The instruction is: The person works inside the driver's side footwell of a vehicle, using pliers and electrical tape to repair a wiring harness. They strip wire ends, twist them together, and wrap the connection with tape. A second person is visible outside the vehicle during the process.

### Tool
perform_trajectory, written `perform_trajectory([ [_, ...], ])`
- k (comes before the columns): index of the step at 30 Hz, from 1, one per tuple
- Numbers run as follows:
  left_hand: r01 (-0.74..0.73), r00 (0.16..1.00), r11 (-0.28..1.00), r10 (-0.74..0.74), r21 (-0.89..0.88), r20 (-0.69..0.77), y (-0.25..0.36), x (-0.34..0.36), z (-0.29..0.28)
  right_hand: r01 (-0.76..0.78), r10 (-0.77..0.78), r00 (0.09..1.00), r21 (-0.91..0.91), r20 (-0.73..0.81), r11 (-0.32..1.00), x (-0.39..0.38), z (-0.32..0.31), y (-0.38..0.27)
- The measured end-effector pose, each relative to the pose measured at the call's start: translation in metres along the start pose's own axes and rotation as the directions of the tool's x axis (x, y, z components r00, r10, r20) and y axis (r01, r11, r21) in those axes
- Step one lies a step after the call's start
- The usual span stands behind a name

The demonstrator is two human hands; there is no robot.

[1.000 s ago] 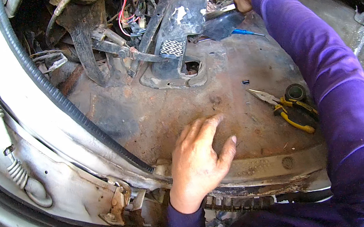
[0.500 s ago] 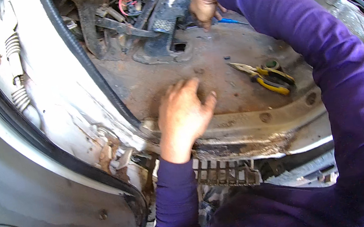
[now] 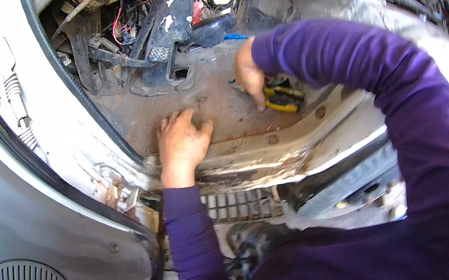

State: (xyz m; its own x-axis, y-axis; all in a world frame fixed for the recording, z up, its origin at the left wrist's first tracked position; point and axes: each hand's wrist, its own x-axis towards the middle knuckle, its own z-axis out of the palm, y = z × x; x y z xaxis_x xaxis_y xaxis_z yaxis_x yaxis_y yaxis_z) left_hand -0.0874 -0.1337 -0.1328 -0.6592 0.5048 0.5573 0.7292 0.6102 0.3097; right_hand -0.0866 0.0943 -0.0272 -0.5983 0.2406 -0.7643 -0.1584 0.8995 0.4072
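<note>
My left hand (image 3: 183, 146) lies flat on the worn brown floor panel (image 3: 219, 105) of a vehicle's doorway, fingers spread and nothing in it. To its right, my right hand (image 3: 250, 75) reaches down with a finger stretched out. It is over the jaws of the yellow-and-black pliers (image 3: 284, 99), partly covering them; no grip on them shows. The pliers rest on the panel near the raised sill (image 3: 238, 152). A blue tool-like piece (image 3: 235, 37) lies beyond my right hand, its kind unclear.
A black pedal-like bracket (image 3: 165, 70) and loose wiring (image 3: 119, 27) stand at the far side. The grey door panel (image 3: 72, 224) is on the left, beside a black rubber seal (image 3: 73, 85). Below the sill is a slotted step (image 3: 241, 204).
My right hand has come nearer, from beside the blue piece to over the pliers. The view has shifted right. My left hand stays flat on the panel.
</note>
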Motion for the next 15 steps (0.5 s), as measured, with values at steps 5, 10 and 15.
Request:
perform_trajectory([
  [5, 0.074, 0.981, 0.996, -0.08, 0.04, 0.175, 0.003, 0.007, -0.007, 0.063, -0.081, 0.994, 0.211, 0.075, 0.975, 0.038, 0.0, 0.016],
  [10, 0.064, 0.975, 0.989, -0.09, 0.13, 0.201, 0.008, 0.007, -0.004, 0.108, -0.121, 0.992, 0.237, 0.043, 0.965, 0.042, 0.001, 0.019],
  [15, 0.087, 0.931, 0.985, -0.132, 0.147, 0.34, 0.012, 0.01, -0.008, 0.223, -0.171, 0.956, 0.211, -0.239, 0.952, 0.009, 0.013, 0.018],
])
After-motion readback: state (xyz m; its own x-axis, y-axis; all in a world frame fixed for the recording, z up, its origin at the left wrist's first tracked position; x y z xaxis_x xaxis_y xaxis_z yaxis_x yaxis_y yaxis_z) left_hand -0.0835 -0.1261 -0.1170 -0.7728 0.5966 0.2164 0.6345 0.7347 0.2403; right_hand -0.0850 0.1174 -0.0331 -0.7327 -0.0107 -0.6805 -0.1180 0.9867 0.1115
